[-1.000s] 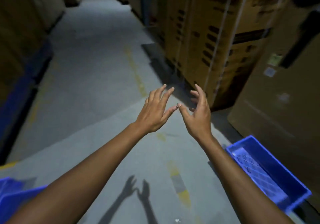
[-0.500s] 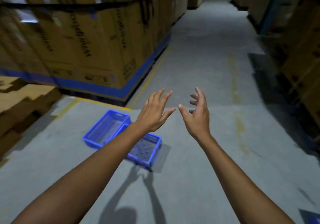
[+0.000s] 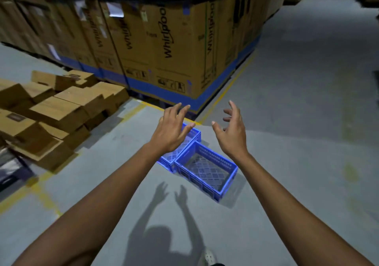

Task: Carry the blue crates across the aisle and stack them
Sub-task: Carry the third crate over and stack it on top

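Both hands were up, empty: left hand (image 3: 171, 131) and right hand (image 3: 232, 131) had fingers (image 3: 183, 109) spread, palms facing each other. Two blue crates (image 3: 206, 170) sat touching side by side on the floor (image 3: 297, 132) below the hands, near the corner of the tall carton stack (image 3: 164, 39); loose cardboard boxes (image 3: 53, 109) lay well apart

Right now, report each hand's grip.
Left hand: open, fingers spread, holding nothing.
Right hand: open, fingers curled loosely, holding nothing.
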